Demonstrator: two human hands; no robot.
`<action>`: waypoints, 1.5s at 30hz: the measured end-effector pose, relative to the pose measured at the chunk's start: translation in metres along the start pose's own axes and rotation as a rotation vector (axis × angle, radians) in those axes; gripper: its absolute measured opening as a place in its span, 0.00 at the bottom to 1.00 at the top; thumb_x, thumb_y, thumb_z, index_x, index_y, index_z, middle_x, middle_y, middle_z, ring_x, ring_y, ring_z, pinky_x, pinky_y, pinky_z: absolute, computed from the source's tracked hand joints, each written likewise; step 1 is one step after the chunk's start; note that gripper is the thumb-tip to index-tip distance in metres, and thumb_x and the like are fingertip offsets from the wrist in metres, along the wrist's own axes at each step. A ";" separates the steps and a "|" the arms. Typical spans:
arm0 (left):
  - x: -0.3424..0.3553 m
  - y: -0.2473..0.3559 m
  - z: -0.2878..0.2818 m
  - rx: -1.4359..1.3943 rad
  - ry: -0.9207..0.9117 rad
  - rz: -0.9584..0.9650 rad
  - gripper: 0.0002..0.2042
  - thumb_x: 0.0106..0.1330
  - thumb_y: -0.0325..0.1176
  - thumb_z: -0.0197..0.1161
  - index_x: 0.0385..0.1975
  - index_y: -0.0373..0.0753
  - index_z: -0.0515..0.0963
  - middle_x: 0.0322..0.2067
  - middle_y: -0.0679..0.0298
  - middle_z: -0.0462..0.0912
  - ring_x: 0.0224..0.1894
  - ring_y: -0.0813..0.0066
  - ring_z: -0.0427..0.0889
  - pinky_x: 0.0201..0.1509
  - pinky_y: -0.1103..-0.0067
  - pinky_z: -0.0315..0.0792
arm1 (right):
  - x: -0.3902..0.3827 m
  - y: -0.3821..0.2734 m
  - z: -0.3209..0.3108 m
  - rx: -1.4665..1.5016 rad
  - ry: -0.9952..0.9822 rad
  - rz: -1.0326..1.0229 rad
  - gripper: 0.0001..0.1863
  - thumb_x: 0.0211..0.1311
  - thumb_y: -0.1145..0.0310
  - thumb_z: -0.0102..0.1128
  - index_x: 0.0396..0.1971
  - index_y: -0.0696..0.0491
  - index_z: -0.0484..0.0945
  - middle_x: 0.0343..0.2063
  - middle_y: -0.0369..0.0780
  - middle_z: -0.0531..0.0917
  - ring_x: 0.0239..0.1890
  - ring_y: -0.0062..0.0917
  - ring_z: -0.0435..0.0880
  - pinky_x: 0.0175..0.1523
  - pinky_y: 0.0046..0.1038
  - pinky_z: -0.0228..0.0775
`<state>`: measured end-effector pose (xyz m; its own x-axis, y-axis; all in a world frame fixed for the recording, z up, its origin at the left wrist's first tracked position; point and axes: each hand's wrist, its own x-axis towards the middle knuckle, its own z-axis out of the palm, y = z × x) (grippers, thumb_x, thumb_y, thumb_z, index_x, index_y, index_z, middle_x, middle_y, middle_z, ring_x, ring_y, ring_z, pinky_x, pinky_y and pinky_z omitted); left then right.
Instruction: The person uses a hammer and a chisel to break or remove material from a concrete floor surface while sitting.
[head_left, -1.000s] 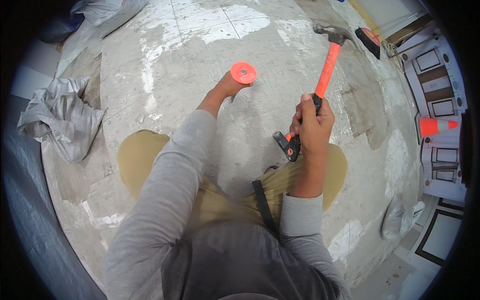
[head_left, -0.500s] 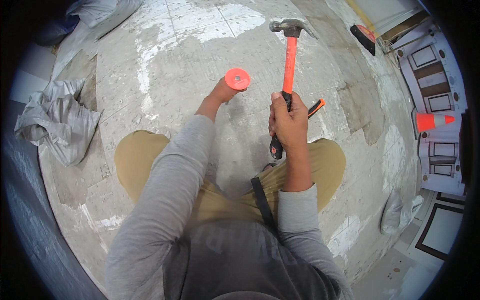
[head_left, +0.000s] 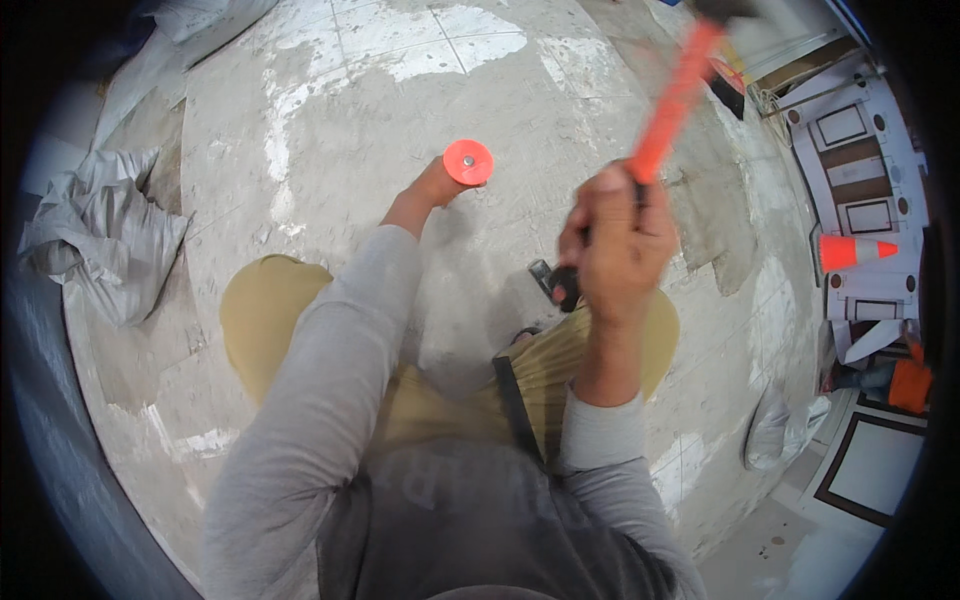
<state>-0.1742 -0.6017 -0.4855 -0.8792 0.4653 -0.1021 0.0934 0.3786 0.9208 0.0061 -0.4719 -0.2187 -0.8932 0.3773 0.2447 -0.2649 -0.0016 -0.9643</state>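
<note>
My left hand (head_left: 436,186) is closed around a cold chisel with a round orange hand guard (head_left: 480,165). Its metal striking end shows in the guard's centre; the shaft and tip are hidden below. In my right hand (head_left: 622,240) is a claw hammer (head_left: 675,105), gripped by its black lower handle. The orange shaft points up and to the right, and the head is blurred at the top edge of the view. Behind the hammer's butt, the end of a dark tool (head_left: 541,272) lies on the floor, the rest hidden by my right hand.
I sit low over a rough grey floor (head_left: 330,180) with white patches. A crumpled white sack (head_left: 110,230) lies left, another sack (head_left: 768,425) right. A brush head (head_left: 728,95), an orange cone (head_left: 850,252) and a person in orange (head_left: 908,385) are along the right.
My right hand has swung the hammer up and to the right, away from the chisel. My left hand stays nearly in place. A person has come into view at the right edge.
</note>
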 end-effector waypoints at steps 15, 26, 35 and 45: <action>-0.004 -0.003 -0.001 0.005 0.009 0.031 0.23 0.55 0.38 0.70 0.50 0.41 0.73 0.46 0.65 0.79 0.49 0.72 0.76 0.52 0.73 0.69 | 0.015 0.035 -0.004 -0.492 -0.134 0.228 0.15 0.64 0.63 0.54 0.31 0.63 0.72 0.17 0.42 0.76 0.20 0.28 0.76 0.28 0.31 0.68; 0.009 0.029 0.001 -0.124 -0.044 0.105 0.23 0.57 0.38 0.70 0.51 0.39 0.73 0.47 0.62 0.79 0.51 0.72 0.76 0.54 0.73 0.70 | -0.027 0.142 -0.021 -0.750 -0.311 0.429 0.18 0.61 0.62 0.53 0.33 0.66 0.74 0.30 0.60 0.79 0.37 0.56 0.78 0.43 0.49 0.67; 0.005 -0.017 0.002 0.021 -0.024 0.008 0.23 0.55 0.35 0.71 0.50 0.40 0.73 0.48 0.63 0.78 0.52 0.72 0.75 0.55 0.73 0.69 | 0.008 0.020 0.014 -0.112 0.129 0.040 0.12 0.63 0.66 0.56 0.28 0.60 0.71 0.16 0.40 0.72 0.21 0.21 0.72 0.28 0.31 0.65; 0.006 -0.014 -0.004 0.080 0.004 0.009 0.23 0.54 0.37 0.72 0.50 0.41 0.74 0.46 0.63 0.80 0.49 0.72 0.77 0.53 0.73 0.70 | -0.023 0.098 -0.021 -0.460 -0.135 0.495 0.16 0.64 0.60 0.53 0.30 0.61 0.72 0.12 0.40 0.73 0.10 0.25 0.73 0.16 0.30 0.65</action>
<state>-0.1826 -0.6075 -0.4975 -0.8799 0.4659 -0.0929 0.1379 0.4376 0.8885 0.0088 -0.4613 -0.3213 -0.9144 0.3152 -0.2540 0.3407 0.2602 -0.9034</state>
